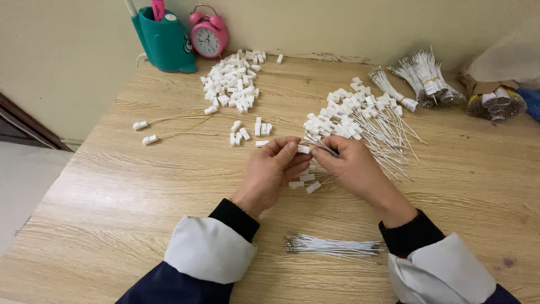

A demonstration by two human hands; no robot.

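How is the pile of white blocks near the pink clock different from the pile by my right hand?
The pile near the pink clock is loose white blocks with no wires. The pile by the right hand has thin white wires fanning out from its blocks, and it spreads wider. Both lie on the wooden table.

Connector pile (233, 84) behind left hand (270, 171); loose wires (332, 246) before right hand (349, 166).

A light wooden table (140, 186) stands against a plain cream wall (67, 50), pale floor (22, 180) beside.
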